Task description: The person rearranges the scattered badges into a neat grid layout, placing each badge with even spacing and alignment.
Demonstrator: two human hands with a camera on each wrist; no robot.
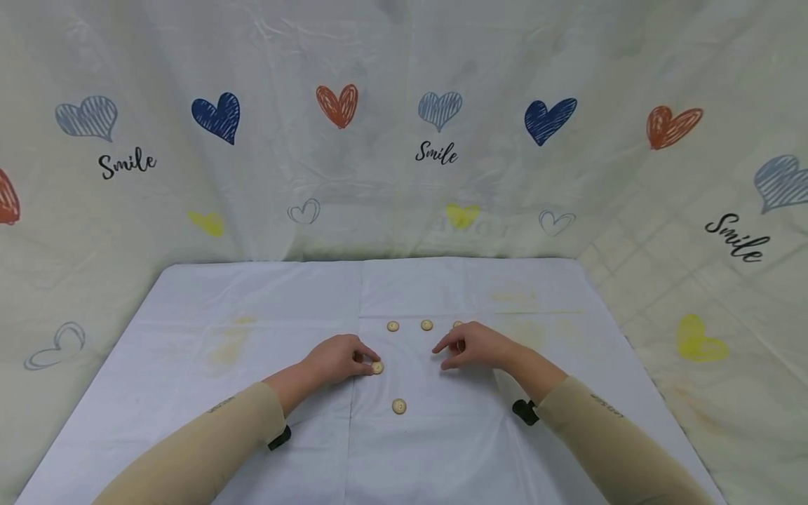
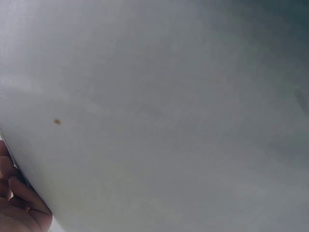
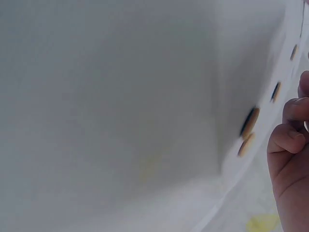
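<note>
Several beige buttons lie on the white tablecloth [image 1: 252, 337]. My left hand [image 1: 365, 360] rests curled on the cloth, its thumb and forefinger pinching the edge of one button [image 1: 377, 367]. Another button [image 1: 398, 406] lies nearer to me. Two more buttons [image 1: 393, 326] [image 1: 426, 325] sit in a row farther back, and a third [image 1: 457, 324] is half hidden behind my right hand [image 1: 445, 355]. That hand hovers with loosely curled fingers and holds nothing. The right wrist view shows its fingers [image 3: 289, 140] beside blurred buttons [image 3: 249, 123]. The left wrist view shows only cloth and fingers [image 2: 19, 203].
A cream backdrop [image 1: 404, 175] printed with hearts and "Smile" rises behind the table and along both sides. Faint yellow stains [image 1: 229, 344] mark the cloth on the left. The table's far edge [image 1: 379, 261] meets the backdrop.
</note>
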